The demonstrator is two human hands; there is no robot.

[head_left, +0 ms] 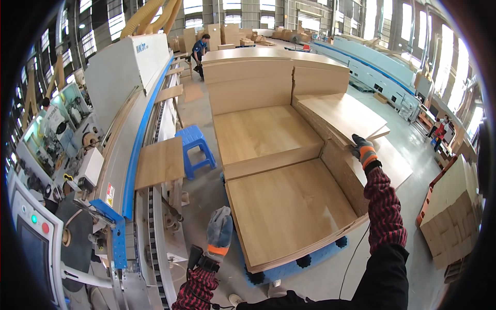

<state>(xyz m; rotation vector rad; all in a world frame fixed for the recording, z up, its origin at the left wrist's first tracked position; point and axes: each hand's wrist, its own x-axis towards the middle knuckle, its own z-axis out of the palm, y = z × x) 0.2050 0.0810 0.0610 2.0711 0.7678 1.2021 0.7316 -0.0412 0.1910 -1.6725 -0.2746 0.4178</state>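
Gloved R hand (365, 151) is clamped on the stiff, likely heavy top panel (345, 114) at 2 o'clock, best gripped at edges; L hand (219, 231) is held loose, empty.

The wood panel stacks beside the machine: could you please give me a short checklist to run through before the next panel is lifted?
1. Right hand on the tilted panel stack: ok, the glove rests on its edge.
2. Left hand free: ok, it hangs over the floor, holding nothing.
3. Near panel stack lying flat: ok.
4. Machine conveyor clear: not ok, a panel lies on it.
5. Blue stool clear of the walkway: not ok, it stands between machine and stacks.
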